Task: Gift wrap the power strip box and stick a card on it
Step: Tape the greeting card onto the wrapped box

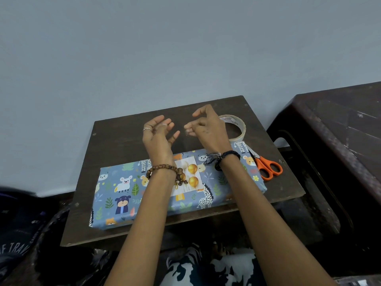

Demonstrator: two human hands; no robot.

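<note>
Fingers of both hands, left and right, hover loosely spread and hold nothing visible, raised above the box, probably between taping steps. Wrapped, it lies on the tabletop with the card on top; tape and scissors wait just beyond.

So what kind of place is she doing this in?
Probably a room at home, not a workshop: a small dark wooden table pushed against a plain blue-grey wall, a dark plastic chair beside it, and printed bags on the floor.
</note>
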